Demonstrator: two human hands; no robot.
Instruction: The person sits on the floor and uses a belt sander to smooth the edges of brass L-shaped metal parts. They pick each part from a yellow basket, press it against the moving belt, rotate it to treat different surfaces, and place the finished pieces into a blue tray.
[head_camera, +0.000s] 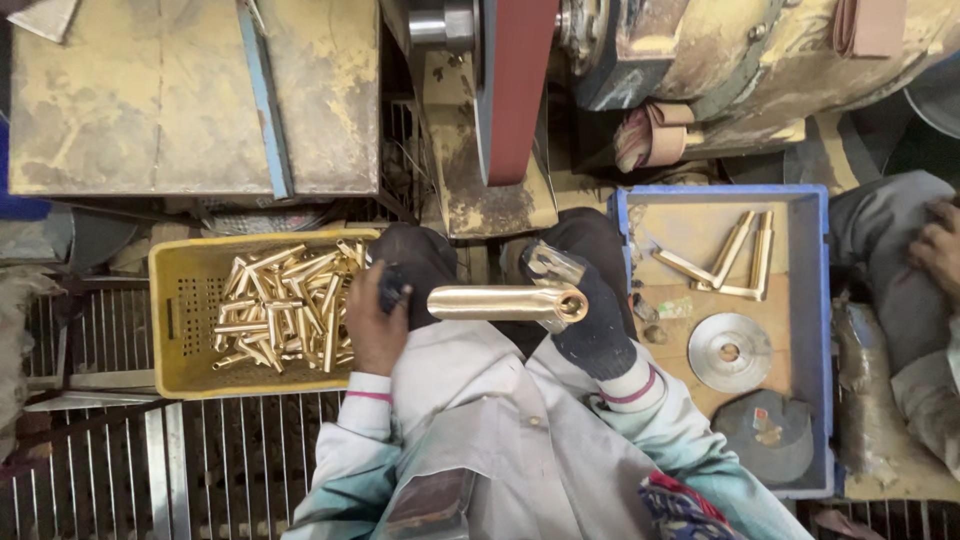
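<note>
While a brass tube (505, 302) is held level across the lap, its two ends are gripped by both hands. The left hand (378, 318) is clenched around the tube's left end, with dark covers worn on the fingertips. The right hand (592, 325), covered by a dark glove, is closed around the ringed right end, where the round opening of the tube is seen. A yellow crate (180, 320) is set just beside the left hand, and a heap of short brass pieces (285, 308) is piled in it. A blue tray (818, 300) is placed to the right of the right hand; four long brass pieces (735, 262) are laid in its upper part, a silver disc (729, 352) is set below them, and a dark grey disc (768, 432) is laid nearer the lower edge. A red sanding belt (516, 85) is seen running upright just above the tube, on a machine coated with yellowish dust. At the right edge, another person's hand (940, 245) is rested on a grey-clad knee, well apart from the tube.
</note>
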